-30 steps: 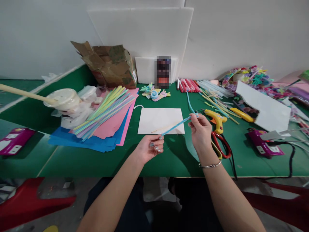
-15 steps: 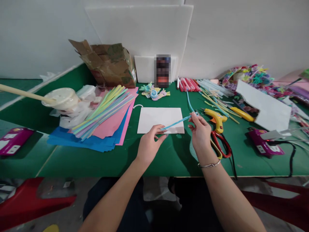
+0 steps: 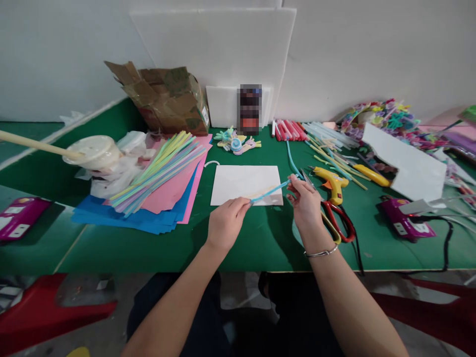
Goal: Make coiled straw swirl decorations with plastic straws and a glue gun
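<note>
A thin light-blue strip [image 3: 269, 191] runs between my two hands over the near edge of a white sheet [image 3: 241, 181] on the green table [image 3: 148, 248]. My left hand [image 3: 225, 223] is closed in a pinch on the strip's left end. My right hand [image 3: 305, 201] is closed on its right end, just left of a yellow glue gun [image 3: 332, 181]. Red-handled scissors [image 3: 340, 220] lie by my right wrist.
Blue and pink paper sheets [image 3: 148, 213] with a bundle of pastel strips [image 3: 159, 166] lie at left. A torn cardboard box [image 3: 167, 99], white boards, loose strips, finished coloured pieces [image 3: 236, 141] and two purple devices [image 3: 407, 223] stand around.
My left hand has come up from the table and taken hold of the strip's left end. My right hand has shifted slightly left with the strip.
</note>
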